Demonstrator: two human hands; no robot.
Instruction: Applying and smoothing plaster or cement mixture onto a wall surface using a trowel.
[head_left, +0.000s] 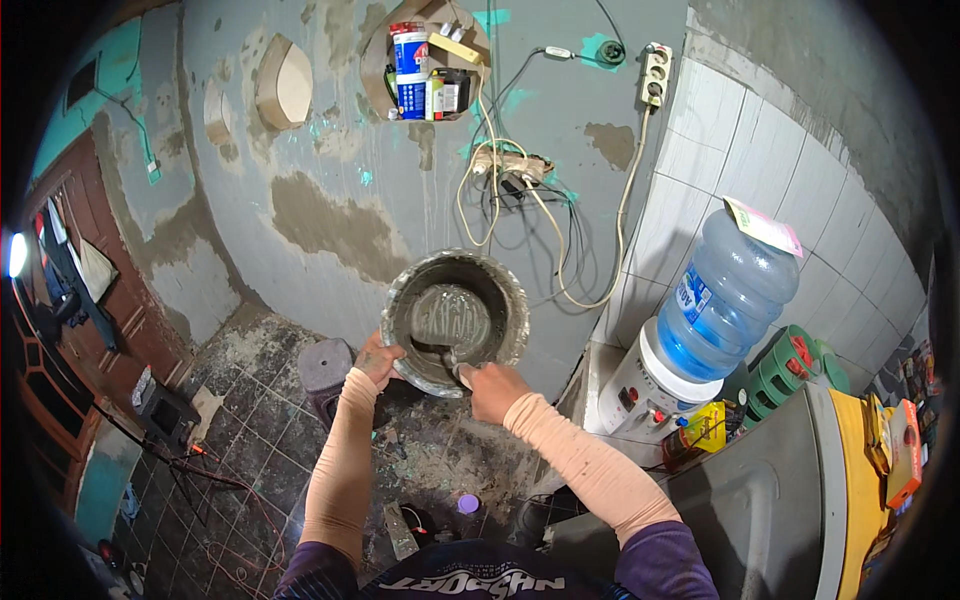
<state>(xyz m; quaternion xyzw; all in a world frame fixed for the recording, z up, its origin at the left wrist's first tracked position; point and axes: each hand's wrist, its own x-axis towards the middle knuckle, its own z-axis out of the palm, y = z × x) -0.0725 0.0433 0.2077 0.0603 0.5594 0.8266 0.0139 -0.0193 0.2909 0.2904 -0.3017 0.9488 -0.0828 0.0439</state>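
Note:
A round bucket [513, 312], crusted with grey cement, is held up in front of me with its mouth toward me. My left hand [378, 362] grips its near left rim. Wet grey residue with streaks covers the bottom inside. At the near rim my right hand [492, 390] is closed around the handle of a trowel [450, 357], whose dark metal part reaches into the bucket. My fingers hide most of the handle, and the blade shows only in part.
A grey patched wall [330, 180] stands ahead, with cables and a power strip [655, 75]. At right are a water dispenser [632, 385] with a large bottle [735, 290] and a grey appliance [740, 500]. A stool [327, 368] stands on the dirty tiled floor [240, 440]; a cable runs at left.

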